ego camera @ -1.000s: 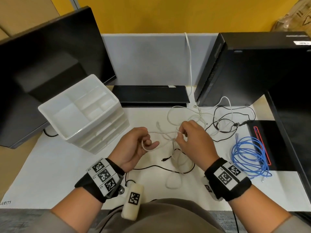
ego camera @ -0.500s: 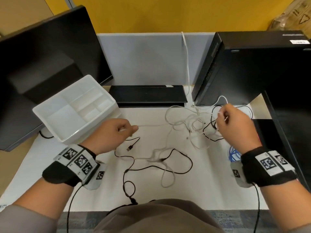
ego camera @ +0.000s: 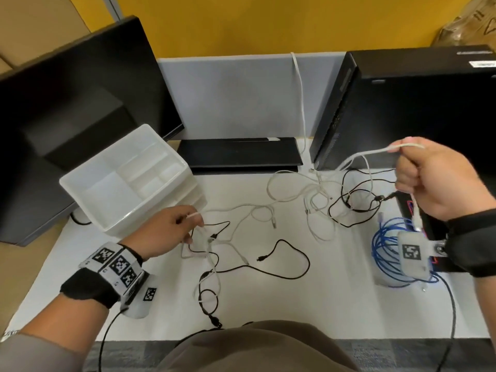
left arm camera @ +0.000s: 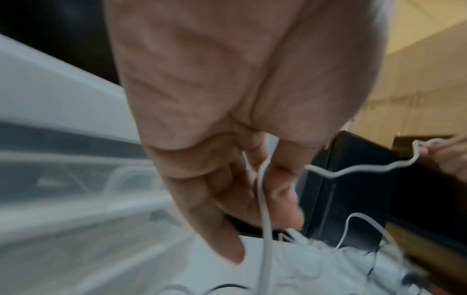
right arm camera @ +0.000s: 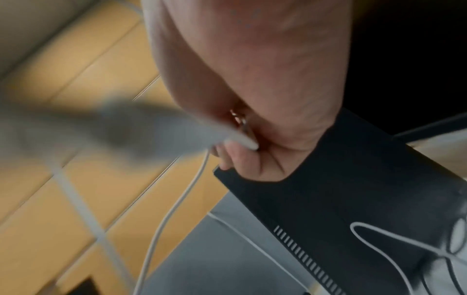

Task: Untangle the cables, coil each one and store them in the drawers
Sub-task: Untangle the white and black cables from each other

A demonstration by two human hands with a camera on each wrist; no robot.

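Observation:
A tangle of thin white cables [ego camera: 292,191] and black cables [ego camera: 279,264] lies spread over the white desk mat [ego camera: 308,304]. My left hand [ego camera: 171,229] pinches one white cable [left arm camera: 264,199] low beside the white drawer unit [ego camera: 128,178]. Raised in front of the black computer tower [ego camera: 402,108], my right hand [ego camera: 434,178] grips another stretch of white cable [ego camera: 359,157]; the cable's end hangs down from the fist, and the wrist view shows the cable [right arm camera: 177,199] trailing from the fingers. A coiled blue cable [ego camera: 386,251] lies under my right wrist.
A black monitor [ego camera: 67,103] stands behind the drawer unit at the left. A flat black device [ego camera: 239,154] lies at the back centre before a grey partition [ego camera: 236,98]. A black pad [ego camera: 418,218] sits at the right edge.
My hands have drawn apart from the middle of the tangle. The right hand rose up and to the right with the white cable; the left moved left toward the drawer unit.

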